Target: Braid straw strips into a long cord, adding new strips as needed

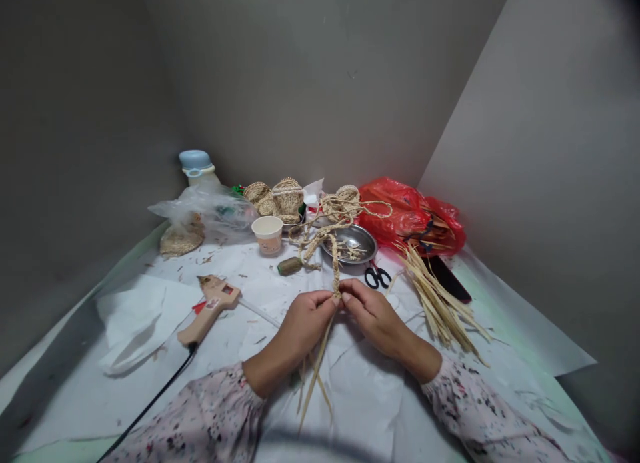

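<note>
A pale straw braid [335,266] runs from between my hands back toward a metal dish [373,246]. My left hand [310,319] pinches the working end of this braid, its thumb and fingers closed. Pressed close on the other side, my right hand [373,313] grips the same spot with thumb and fingertips. Loose straw strands [316,376] hang below my fingers toward the table's near side. The finished length of braid loops over the dish and beyond it. The exact crossing of strands is hidden by my fingertips.
A glue gun [213,309] with a cord lies left, near a paper cup [268,235] and a thread spool [290,266]. To the right are scissors [377,276], a straw bundle [440,299], a dark phone-like slab [450,279] and a red plastic bag [395,213]. Woven straw pieces [287,199] stand behind.
</note>
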### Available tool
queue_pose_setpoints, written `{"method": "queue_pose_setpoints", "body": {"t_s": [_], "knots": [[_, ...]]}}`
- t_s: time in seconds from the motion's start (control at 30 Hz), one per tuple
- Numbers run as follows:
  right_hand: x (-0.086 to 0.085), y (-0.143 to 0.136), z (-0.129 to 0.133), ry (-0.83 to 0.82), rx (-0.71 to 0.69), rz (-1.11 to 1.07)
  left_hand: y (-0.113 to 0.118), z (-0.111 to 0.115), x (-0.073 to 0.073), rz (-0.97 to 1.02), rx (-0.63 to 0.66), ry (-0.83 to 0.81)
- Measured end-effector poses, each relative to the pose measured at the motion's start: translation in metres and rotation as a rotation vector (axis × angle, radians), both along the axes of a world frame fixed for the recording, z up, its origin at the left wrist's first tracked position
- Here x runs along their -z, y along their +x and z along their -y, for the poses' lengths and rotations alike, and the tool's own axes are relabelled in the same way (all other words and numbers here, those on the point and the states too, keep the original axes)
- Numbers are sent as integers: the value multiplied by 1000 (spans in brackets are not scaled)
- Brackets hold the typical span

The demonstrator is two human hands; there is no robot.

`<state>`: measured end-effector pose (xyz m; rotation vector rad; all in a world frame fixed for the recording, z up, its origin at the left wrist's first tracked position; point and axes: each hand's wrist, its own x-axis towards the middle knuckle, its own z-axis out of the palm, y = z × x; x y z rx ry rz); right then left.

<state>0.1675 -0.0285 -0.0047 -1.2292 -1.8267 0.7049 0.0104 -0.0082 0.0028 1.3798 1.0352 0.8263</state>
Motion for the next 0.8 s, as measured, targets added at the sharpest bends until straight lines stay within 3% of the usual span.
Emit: {"method": "queue_pose_setpoints", "body": {"t_s": [0.13,0.43,0.8], "knots": [[2,0,-1,19,-21,30,-2,-3,3,21,2,35],[4,0,-1,14,6,85,-4,-1,1,-133,47,181],[11,2,-2,81,30,235,-5,0,10,-351,49,318]]}}
